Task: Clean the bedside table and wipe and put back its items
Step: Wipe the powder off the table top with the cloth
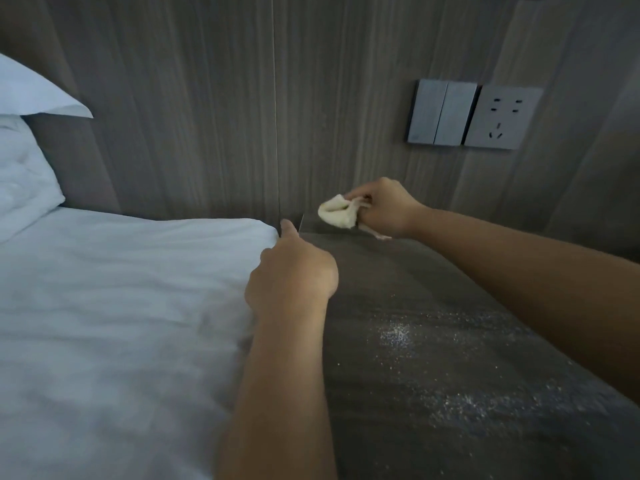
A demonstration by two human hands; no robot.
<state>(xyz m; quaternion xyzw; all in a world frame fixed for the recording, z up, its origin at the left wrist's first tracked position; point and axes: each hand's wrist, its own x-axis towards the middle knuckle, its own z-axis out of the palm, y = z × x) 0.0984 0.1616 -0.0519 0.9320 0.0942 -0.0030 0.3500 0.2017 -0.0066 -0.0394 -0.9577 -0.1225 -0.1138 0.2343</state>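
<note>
A: Where does the cloth sit against the bedside table?

B: It is at the table's far corner, by the wood-grain wall panel, bunched up and pale yellow. The right hand pinches it, fingers curled round the folds, with the bunch resting on the table top

A: And the left hand?

B: It lies on the table's edge nearest the bed, fingers curled under, forefinger stretched along that edge toward the far corner. Whether it grips anything cannot be told

A: Anything on the table itself?

B: White powdery specks are scattered over its near half. Above the table, on the wall, are a switch plate and a socket; beyond the bed, pillows
</note>
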